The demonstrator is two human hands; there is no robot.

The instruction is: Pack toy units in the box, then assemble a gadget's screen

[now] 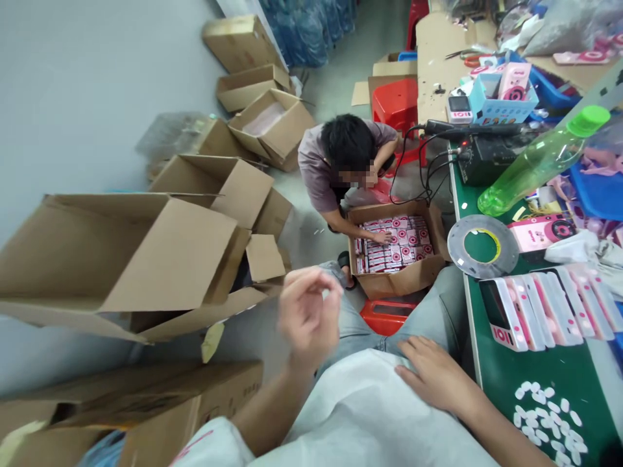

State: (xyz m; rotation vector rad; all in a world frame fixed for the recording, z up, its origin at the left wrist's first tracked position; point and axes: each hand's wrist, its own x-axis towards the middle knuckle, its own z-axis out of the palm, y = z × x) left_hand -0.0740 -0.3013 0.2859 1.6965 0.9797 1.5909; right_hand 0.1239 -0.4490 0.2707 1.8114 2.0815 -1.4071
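Observation:
My left hand is raised above my left thigh, its fingers curled in and blurred by motion; what they hold, if anything, cannot be made out. My right hand lies flat on my lap, fingers spread, holding nothing. Past my knees, a cardboard box on the floor is packed with small pink-and-white packages. To the right on the green table stands a row of pink-and-white devices, with several small white oval pieces nearer to me.
A crouching person reaches into the box of packages. Open cartons line the left wall. A tape roll, a green bottle and a blue box stand on the right tables. Red stools are on the floor.

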